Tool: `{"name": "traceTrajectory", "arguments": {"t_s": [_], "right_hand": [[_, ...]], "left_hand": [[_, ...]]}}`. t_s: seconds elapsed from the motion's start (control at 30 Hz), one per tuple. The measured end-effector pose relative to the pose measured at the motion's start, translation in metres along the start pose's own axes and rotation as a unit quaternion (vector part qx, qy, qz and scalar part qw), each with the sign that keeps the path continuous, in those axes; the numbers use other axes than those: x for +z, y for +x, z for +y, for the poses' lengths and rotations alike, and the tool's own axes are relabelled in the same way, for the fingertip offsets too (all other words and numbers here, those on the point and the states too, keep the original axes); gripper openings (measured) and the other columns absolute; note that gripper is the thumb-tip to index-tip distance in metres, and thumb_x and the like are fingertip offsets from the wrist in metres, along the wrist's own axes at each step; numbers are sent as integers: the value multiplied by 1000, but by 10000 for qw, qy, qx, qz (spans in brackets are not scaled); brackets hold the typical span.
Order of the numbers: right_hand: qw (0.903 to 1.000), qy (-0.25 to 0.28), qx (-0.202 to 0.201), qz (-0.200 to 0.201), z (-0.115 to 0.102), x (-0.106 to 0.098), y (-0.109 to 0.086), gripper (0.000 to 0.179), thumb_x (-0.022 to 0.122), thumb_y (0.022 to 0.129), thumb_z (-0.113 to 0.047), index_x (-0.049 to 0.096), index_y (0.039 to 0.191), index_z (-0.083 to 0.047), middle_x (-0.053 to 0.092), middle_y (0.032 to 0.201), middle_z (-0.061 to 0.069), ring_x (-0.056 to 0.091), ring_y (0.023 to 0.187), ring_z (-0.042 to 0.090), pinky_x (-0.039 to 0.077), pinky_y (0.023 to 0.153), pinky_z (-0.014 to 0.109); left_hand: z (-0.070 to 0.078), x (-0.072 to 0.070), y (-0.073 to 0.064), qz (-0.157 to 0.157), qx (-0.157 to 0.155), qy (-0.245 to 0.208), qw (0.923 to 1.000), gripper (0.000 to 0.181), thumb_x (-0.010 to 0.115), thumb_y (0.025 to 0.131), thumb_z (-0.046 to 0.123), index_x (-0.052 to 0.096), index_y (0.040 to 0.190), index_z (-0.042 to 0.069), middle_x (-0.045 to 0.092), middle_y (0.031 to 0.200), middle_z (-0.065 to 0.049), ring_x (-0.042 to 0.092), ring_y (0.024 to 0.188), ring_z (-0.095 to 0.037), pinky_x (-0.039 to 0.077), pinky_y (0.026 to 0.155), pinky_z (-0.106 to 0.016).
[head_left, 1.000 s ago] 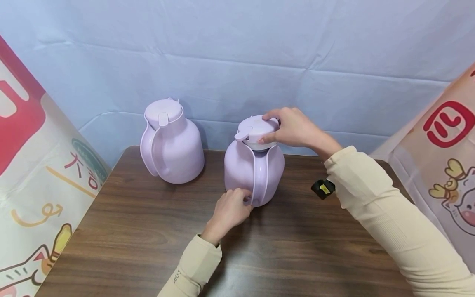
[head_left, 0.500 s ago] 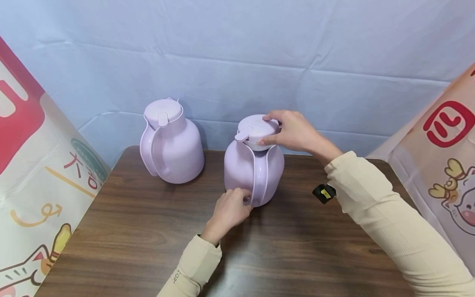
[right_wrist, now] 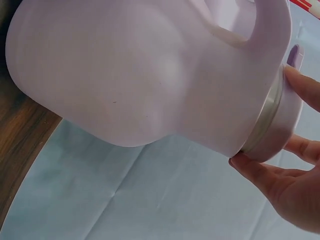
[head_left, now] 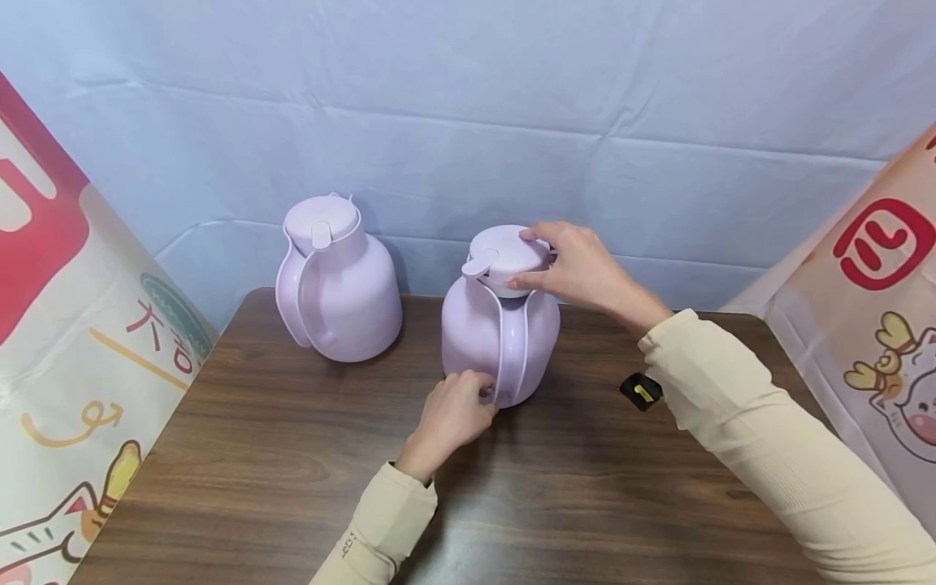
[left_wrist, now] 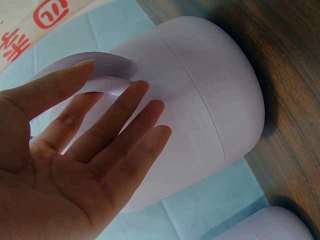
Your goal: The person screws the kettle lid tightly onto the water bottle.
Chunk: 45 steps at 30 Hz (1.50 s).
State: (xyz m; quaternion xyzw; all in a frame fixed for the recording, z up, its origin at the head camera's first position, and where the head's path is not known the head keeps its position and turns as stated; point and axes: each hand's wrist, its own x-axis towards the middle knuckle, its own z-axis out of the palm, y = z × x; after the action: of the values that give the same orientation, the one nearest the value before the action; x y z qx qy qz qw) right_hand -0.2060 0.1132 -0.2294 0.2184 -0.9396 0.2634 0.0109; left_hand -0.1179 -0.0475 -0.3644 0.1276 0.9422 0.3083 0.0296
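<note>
A lilac thermos jug (head_left: 468,333) stands upright on the table, its handle (head_left: 514,357) facing me. My left hand (head_left: 455,410) is low at this handle. The left wrist view shows thumb and index finger on either side of the handle (left_wrist: 112,86), the other fingers lying against the body. My right hand (head_left: 585,264) grips the round lid (head_left: 508,250) from the right, thumb at the near side and fingers at the far side. The lid's tab (head_left: 480,264) points left and towards me. In the right wrist view, a pale shiny band (right_wrist: 265,114) shows between lid (right_wrist: 280,125) and neck.
A second lilac jug (head_left: 358,305), lid on, stands to the left on the brown wooden table (head_left: 278,487). A small black piece with a yellow mark (head_left: 640,392) is beside the right sleeve. Behind the table hangs a light blue cloth (head_left: 439,122), with printed cloths at both sides.
The right hand has shifted slightly right and down while keeping its grip on the lid. The right sleeve and black piece have moved a little down. The left hand and both jugs stay put.
</note>
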Motion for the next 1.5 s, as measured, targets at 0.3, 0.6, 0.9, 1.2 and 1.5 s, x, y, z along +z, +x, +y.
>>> {"name": "traceTrajectory", "arguments": {"t_s": [0.3, 0.6, 0.9, 1.2, 1.5], "right_hand": [[9996, -204, -163, 99, 2, 4, 0, 54, 77, 69, -26, 56, 111, 2, 58, 104, 17, 52, 85, 29, 39, 76, 41], [9994, -321, -155, 40, 2, 3, 1, 54, 77, 70, -26, 55, 111, 2, 58, 102, 17, 51, 85, 30, 39, 77, 41], [9985, -499, -185, -130, -1, -1, 2, 55, 76, 70, -26, 53, 112, 3, 56, 112, 21, 50, 102, 36, 37, 85, 46], [9959, -617, -172, -632, -2, -8, 6, 75, 73, 74, -28, 40, 133, 4, 44, 133, 21, 38, 122, 36, 29, 98, 47], [9958, -628, -262, -608, -1, -4, 5, 72, 74, 74, -27, 43, 130, 6, 44, 132, 23, 36, 124, 37, 28, 100, 45]], "left_hand": [[0, 0, 0, 8, 6, 3, 10000, 6, 68, 75, 9, 67, 78, 14, 63, 73, 1, 51, 58, -16, 43, 55, -34], [1, 0, 0, -31, -64, 46, 10000, 7, 68, 75, 11, 68, 81, 15, 65, 79, -1, 58, 64, -21, 45, 58, -36], [0, 0, 1, -24, -64, 53, 10000, 6, 68, 75, 10, 66, 77, 16, 63, 76, -1, 53, 59, -19, 43, 54, -35], [-1, 0, 1, -44, -32, 47, 10000, 6, 67, 75, 10, 66, 78, 15, 60, 70, 1, 50, 57, -18, 42, 53, -34], [-2, 1, 0, -31, -12, 26, 10000, 5, 67, 76, 10, 66, 78, 14, 59, 69, 1, 49, 56, -16, 41, 53, -32]]}}
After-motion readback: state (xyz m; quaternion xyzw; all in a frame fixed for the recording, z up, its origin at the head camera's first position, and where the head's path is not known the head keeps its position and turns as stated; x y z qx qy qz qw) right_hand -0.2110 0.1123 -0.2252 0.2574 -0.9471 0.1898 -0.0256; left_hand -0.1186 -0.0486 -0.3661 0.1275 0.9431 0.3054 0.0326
